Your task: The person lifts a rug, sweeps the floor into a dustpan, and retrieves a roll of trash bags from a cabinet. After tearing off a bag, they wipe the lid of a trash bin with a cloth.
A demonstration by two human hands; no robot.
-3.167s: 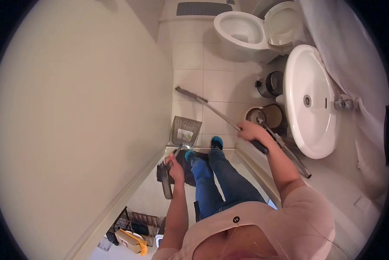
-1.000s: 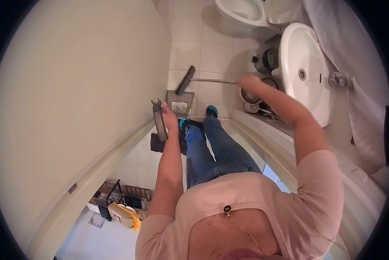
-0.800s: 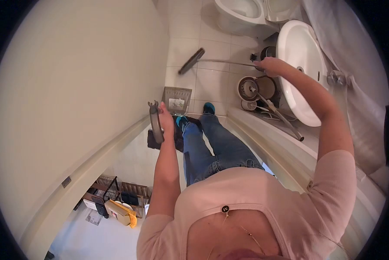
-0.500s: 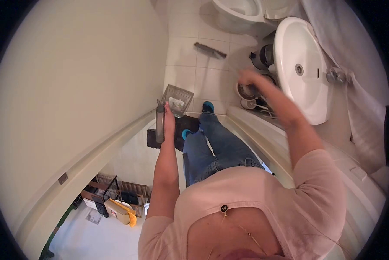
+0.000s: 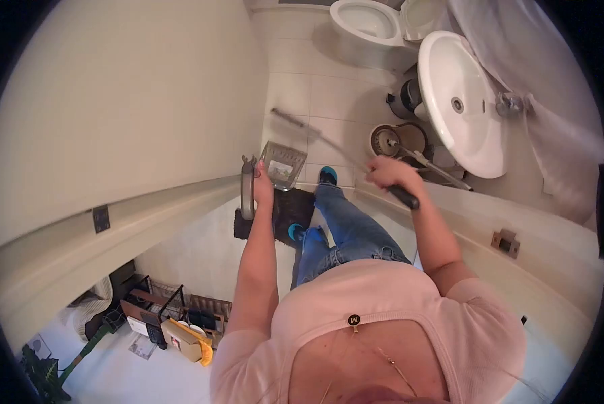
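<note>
My right hand (image 5: 393, 174) is closed round the shaft of a long-handled broom (image 5: 337, 146). The black grip sticks out behind my fist, and the narrow dark head, smeared by motion, is over the light tiles near the left wall. My left hand (image 5: 263, 185), arm stretched forward, is closed on a long grey object (image 5: 248, 190) with a rounded end; I cannot tell its kind. Beside that hand, overlapping it in this view, is a clear perforated basket (image 5: 283, 165) with something pale inside. My feet stand near a dark shaggy mat (image 5: 285, 209).
A toilet (image 5: 369, 27) and a white sink (image 5: 450, 101) are at the upper right. Under the sink are a dark bin (image 5: 404, 101) and a round bucket (image 5: 386, 141) with a pole across it. Door frame sides flank me. Shelving with baskets (image 5: 181, 316) is at lower left.
The broom head has swung left and closer to me. My right hand has drawn back, the black grip now showing. My left hand stays in nearly the same place; the view has shifted slightly.
</note>
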